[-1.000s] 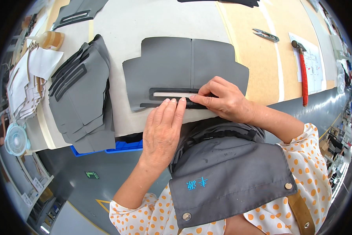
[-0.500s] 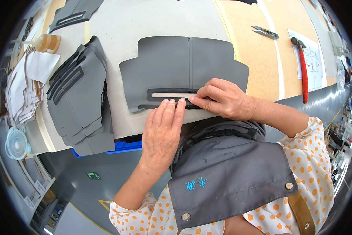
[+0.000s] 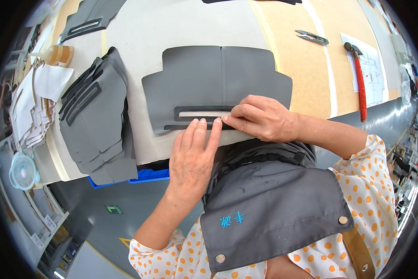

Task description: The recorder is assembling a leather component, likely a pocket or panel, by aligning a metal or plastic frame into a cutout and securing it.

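A grey sheet-material panel [image 3: 190, 76] lies flat in front of me, with a centre seam and stepped upper corners. Black strip [image 3: 199, 108] edges a long narrow slot near its close edge, and a second black strip [image 3: 176, 127] runs below the slot. My left hand [image 3: 190, 156] is laid with fingers stretched out, the tips touching the panel just below the slot. My right hand [image 3: 265, 120] has thumb and forefinger pinched at the black strip on the slot's near side, covering the slot's right end. The two hands' fingertips almost meet.
To the left are a stack of similar grey panels [image 3: 90, 135], white paper pieces [image 3: 27, 107] and an amber container [image 3: 61, 55]. Thread snips [image 3: 312, 37] and a red-handled hammer [image 3: 360, 83] lie at the right, the hammer partly over a printed sheet [image 3: 374, 69].
My right hand's pinching fingertips have shifted slightly left along the slot. The left hand stays nearly in place. The whole view has tilted a little.
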The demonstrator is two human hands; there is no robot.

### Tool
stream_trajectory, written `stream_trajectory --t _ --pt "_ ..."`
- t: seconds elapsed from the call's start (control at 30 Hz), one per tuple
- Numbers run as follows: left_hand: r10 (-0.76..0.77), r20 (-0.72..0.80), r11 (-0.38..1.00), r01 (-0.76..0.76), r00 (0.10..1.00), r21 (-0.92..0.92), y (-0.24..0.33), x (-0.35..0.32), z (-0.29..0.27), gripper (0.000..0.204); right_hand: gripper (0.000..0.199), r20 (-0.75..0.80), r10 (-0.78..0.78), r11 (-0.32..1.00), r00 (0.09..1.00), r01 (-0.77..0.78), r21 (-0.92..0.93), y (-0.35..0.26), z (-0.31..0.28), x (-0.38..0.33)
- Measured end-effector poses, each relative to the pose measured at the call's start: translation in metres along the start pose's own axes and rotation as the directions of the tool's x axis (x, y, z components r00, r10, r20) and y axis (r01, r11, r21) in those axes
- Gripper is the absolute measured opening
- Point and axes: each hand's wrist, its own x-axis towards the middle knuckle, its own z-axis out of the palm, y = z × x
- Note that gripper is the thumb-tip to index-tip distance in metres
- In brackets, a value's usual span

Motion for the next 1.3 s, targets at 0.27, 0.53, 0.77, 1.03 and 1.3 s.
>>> stream_trajectory --t 0.27,0.53,0.77,1.03,1.3 --pt "-0.014 0.016 1.000 0.014 1.000 0.012 0.0020 -0.0003 -0.0004 0.081 0.035 0.010 0.207 0.962 0.978 -0.205 0.181 -0.0003 0.0004 -0.0053" --pt "-0.019 0.014 1.000 0.018 1.000 0.025 0.0024 -0.0003 -0.0014 0.080 0.035 0.056 0.208 0.961 0.977 -0.214 0.177 -0.0003 -0.0016 -0.0064" --pt "-0.025 0.002 0.999 0.025 1.000 0.044 0.0040 -0.0009 0.0006 0.077 0.036 -0.001 -0.002 0.999 1.000 0.002 0.036 0.0030 -0.0023 -0.0013" --pt "-0.056 -0.017 0.998 0.056 0.998 0.000 0.0084 -0.0006 0.0018 0.075 0.039 0.024 -0.144 0.985 0.989 0.146 -0.096 0.0026 -0.0004 0.0000" --pt "-0.066 0.039 0.998 0.065 0.997 0.019 0.0096 0.0011 -0.0021 0.080 0.032 0.015 0.083 0.990 0.996 -0.084 0.113 0.0045 -0.0011 -0.0037"
